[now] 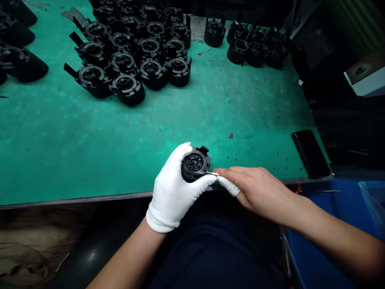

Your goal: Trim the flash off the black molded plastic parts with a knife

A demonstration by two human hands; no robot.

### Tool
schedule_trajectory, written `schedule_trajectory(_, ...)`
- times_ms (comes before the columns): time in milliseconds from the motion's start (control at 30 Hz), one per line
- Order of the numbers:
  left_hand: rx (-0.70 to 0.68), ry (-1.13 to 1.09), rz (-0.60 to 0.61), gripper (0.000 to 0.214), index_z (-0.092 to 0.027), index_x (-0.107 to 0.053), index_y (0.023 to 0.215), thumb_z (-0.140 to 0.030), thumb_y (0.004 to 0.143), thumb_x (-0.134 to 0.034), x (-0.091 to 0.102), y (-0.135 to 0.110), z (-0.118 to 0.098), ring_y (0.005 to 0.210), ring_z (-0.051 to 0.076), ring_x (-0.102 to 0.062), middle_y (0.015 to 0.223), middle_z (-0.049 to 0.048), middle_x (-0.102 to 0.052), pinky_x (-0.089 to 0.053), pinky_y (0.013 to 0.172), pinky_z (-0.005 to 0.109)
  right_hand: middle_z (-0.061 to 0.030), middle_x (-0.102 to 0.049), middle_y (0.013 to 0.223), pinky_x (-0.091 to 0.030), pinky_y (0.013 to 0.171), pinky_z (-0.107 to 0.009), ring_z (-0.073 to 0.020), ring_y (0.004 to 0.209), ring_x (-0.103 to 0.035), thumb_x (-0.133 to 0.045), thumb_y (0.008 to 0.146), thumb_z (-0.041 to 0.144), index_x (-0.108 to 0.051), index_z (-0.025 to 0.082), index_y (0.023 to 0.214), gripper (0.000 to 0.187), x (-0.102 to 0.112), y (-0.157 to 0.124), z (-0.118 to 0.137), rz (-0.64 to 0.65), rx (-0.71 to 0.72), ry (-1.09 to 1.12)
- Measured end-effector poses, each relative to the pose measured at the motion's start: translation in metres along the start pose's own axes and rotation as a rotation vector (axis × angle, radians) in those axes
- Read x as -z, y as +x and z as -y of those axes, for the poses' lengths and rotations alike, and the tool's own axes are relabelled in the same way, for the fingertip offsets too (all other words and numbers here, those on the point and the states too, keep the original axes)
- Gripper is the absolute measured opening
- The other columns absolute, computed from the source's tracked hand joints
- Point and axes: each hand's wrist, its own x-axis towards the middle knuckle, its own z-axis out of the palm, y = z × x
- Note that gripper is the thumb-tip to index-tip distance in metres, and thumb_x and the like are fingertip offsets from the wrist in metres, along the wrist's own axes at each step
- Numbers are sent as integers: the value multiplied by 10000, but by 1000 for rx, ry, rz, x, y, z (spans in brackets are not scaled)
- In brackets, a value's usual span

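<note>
Forearms (129, 257) slant inward; hands (173, 188) meet at black part (195, 161).

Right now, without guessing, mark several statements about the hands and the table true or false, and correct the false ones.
1. The left hand wears a white glove. True.
2. The right hand is fully gloved. False: it is mostly bare, with a white cover on its thumb.
3. A round black part is in the left hand's grip. True.
4. The right hand holds nothing. False: it pinches a slim tool beside the part.
5. The phone lies at the left end of the green tabletop. False: it lies near the right edge.
6. More black parts stand farther back on the tabletop. True.
</note>
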Motion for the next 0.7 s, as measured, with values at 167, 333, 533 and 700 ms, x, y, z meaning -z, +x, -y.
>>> schedule_trajectory(167, -28, -8, 2, 759, -206, -498, 1342, -500, 725, -826, 0, 0, 1, 1303, 234, -576, 1403, 96, -589, -447, 1154, 367, -84, -730, 1146, -552, 813, -371, -251, 990, -705, -436, 892, 74, -579, 169, 1387, 525, 0, 0, -4, -55, 9, 12)
schedule_trajectory(333, -28, -25, 13, 733, -220, -500, 1324, -503, 728, -821, -1, 1, 3, 1301, 246, -577, 1404, 96, -587, -455, 1149, 392, -64, -742, 1131, -543, 785, -341, -229, 961, -707, -448, 866, 59, -626, 171, 1324, 505, -1, 6, -6, -58, 63, 43)
schedule_trajectory(533, -24, -38, 23, 730, -227, -500, 1317, -525, 729, -813, -1, 0, 5, 1316, 264, -566, 1418, 106, -575, -457, 1147, 424, -89, -728, 1130, -540, 763, -349, -245, 951, -699, -449, 879, 77, -565, 181, 1394, 539, -1, 7, -1, -48, 12, -76)
schedule_trajectory(700, -42, -13, 35, 720, -229, -488, 1314, -522, 738, -804, 0, 2, 4, 1325, 274, -559, 1422, 115, -568, -459, 1145, 440, -75, -734, 1103, -537, 789, -330, -233, 955, -700, -452, 903, 88, -578, 211, 1379, 507, 14, 14, -5, 101, 64, -70)
